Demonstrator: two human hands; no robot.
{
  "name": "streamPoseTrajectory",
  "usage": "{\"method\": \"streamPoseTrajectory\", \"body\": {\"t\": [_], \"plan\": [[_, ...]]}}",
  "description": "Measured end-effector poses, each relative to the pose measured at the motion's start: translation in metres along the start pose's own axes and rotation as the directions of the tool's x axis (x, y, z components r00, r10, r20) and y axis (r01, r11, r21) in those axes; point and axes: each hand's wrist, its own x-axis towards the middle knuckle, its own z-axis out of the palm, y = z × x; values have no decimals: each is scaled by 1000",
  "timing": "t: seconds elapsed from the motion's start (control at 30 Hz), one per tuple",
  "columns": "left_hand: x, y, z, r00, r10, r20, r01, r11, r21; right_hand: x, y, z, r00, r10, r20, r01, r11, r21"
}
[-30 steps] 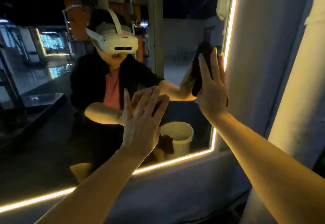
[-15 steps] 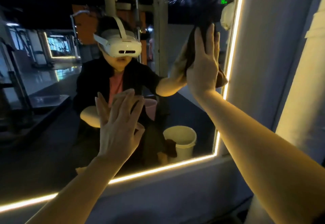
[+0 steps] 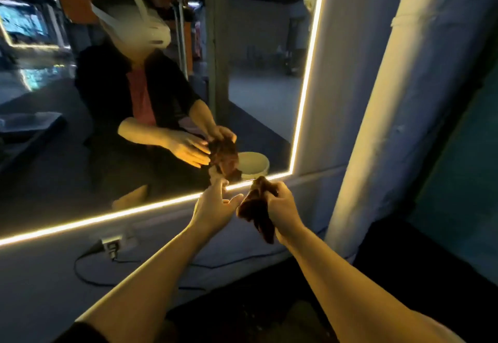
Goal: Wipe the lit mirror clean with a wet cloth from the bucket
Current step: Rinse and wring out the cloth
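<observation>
The lit mirror (image 3: 256, 94) fills the upper left of the head view, edged by a glowing strip along its bottom and right side. My right hand (image 3: 281, 208) grips a bunched dark brown cloth (image 3: 254, 212) just below the mirror's lower right corner, off the glass. My left hand (image 3: 215, 204) is beside the cloth with fingers extended, its fingertips near the light strip, holding nothing. The white bucket (image 3: 253, 165) shows only as a reflection in the mirror, behind the reflected cloth.
A pale round pillar (image 3: 390, 116) stands right of the mirror frame. A small power adapter (image 3: 110, 244) with a black cable (image 3: 80, 270) sits on the wall panel below the mirror. The floor below is dark.
My right hand came down from high on the mirror's right edge to below its lower corner and bunched the cloth. My left hand left the glass and moved beside the cloth.
</observation>
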Motion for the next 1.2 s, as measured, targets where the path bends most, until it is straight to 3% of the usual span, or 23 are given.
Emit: {"method": "streamPoseTrajectory", "body": {"t": [0.07, 0.13, 0.4, 0.53, 0.67, 0.77, 0.83, 0.9, 1.03, 1.1, 1.2], "plan": [[-19, 31, 14, 958, -156, 242, 223, 933, -281, -26, -24, -22, 997, 45, -61, -41, 997, 71], [-37, 53, 26, 919, -141, 369, 284, 885, -370, -58, -43, -44, 997, 53, -61, -50, 997, 56], [-94, 112, 49, 989, 10, 146, 34, 955, -295, -163, -80, -127, 952, 28, -305, -56, 995, -83], [-113, 147, 45, 972, 153, 178, -105, 961, -257, -193, -92, -157, 946, -2, -325, -87, 962, -257], [-132, 167, 40, 976, 140, 169, -69, 927, -368, -226, -115, -169, 990, -26, -137, -14, 960, -281], [-139, 172, 42, 955, 10, 296, 139, 866, -480, -257, -116, -181, 990, 138, 16, -113, 869, -481], [-151, 177, 49, 907, -20, 421, 261, 810, -525, -272, -103, -194, 984, 169, 62, -114, 854, -507], [-169, 185, 62, 833, -44, 552, 388, 758, -525, -283, -86, -211, 994, 106, 1, -95, 895, -435], [-194, 176, 106, 623, -93, 777, 639, 633, -437, -295, -43, -247, 975, 139, -173, -136, 990, 25], [-201, 153, 134, 472, -96, 876, 720, 616, -320, -295, -16, -253, 928, 265, -263, -206, 950, 233], [-214, 131, 173, 277, -106, 955, 731, 669, -138, -284, 22, -263, 762, 488, -425, -342, 862, 374]]}}
